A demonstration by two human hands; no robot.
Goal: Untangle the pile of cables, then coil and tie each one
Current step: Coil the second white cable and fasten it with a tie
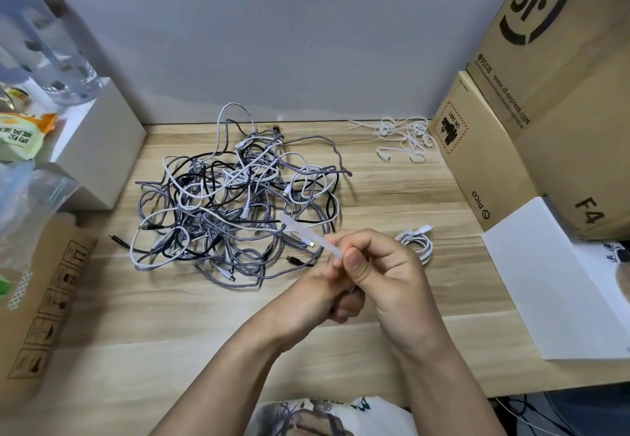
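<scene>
On the counter (211, 326): your pile of cables (235, 203) lies tangled at the middle, beyond your hands.
Right hand (378, 272): your fingers pinch a white tie strip (308, 233) that slants up toward the pile.
Left hand (317, 295): fingers curled beneath the right; what they hold, you cannot tell.
Coiled white cable (417, 241): just right of your hands.
Loose ties (402, 137): far right, beside the cardboard boxes (531, 101).
</scene>
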